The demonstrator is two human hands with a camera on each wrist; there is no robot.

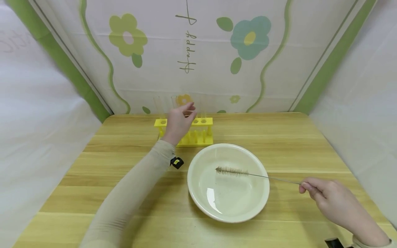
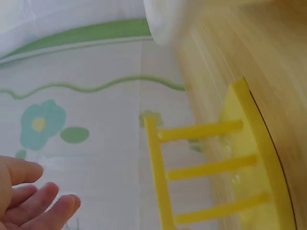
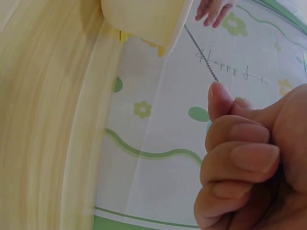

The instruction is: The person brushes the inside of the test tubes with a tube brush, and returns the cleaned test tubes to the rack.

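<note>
At the back of the table my left hand (image 1: 180, 122) is above a yellow test tube rack (image 1: 208, 121), its fingers loosely bent. In the left wrist view that hand (image 2: 33, 199) has nothing visible between thumb and fingers. Clear test tubes stand upright in the rack, among them one at the left end (image 1: 158, 106) and one farther right (image 1: 203, 106); my hand hides part of the row. On the right, my right hand (image 1: 336, 203) pinches the wire handle of a test tube brush (image 1: 232, 171). The brush's bristles are over a cream basin (image 1: 191, 182).
The basin stands on the wooden table (image 1: 304, 144) in front of the rack and seems to hold clear water. A white cloth with flower prints (image 1: 211, 82) hangs close behind the rack, and more white cloth (image 1: 356, 103) borders the sides.
</note>
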